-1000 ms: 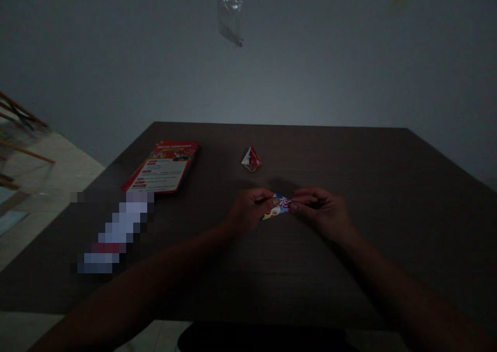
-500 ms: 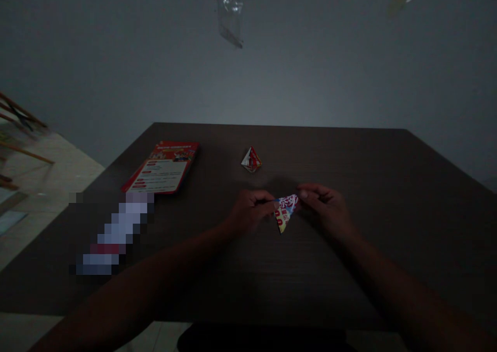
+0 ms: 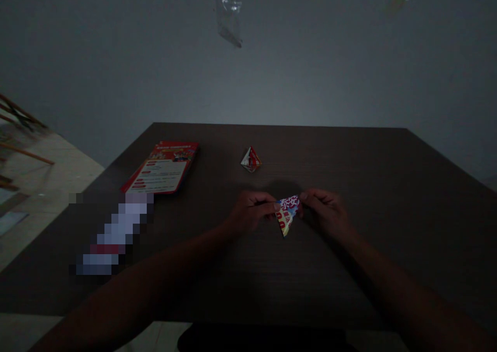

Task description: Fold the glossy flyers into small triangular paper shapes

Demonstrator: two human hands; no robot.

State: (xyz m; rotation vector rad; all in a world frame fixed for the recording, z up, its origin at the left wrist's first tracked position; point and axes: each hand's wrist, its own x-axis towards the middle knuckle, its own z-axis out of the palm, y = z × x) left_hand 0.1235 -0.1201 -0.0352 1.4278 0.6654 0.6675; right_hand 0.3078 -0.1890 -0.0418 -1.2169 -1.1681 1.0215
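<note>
Between my hands is a folded piece of printed paper (image 3: 288, 215), shaped like a triangle with one point downward, in purple, blue, red and yellow. My left hand (image 3: 254, 210) pinches its left upper corner between thumb and fingers. At the right upper corner, my right hand (image 3: 325, 210) grips it with thumb and fingertips. Farther back on the table stands a small folded paper shape (image 3: 251, 159), red and white with pointed corners.
A stack of red printed leaflets (image 3: 163, 168) lies at the table's left. In front of it is a blurred-out, pixelated item (image 3: 118, 233). The dark table (image 3: 349, 155) meets a pale wall, where a clear plastic bag (image 3: 229, 13) hangs.
The folded paper has shifted slightly right and down in my hands, and the right fingers have drawn in closer around its corner. The other things stay put.
</note>
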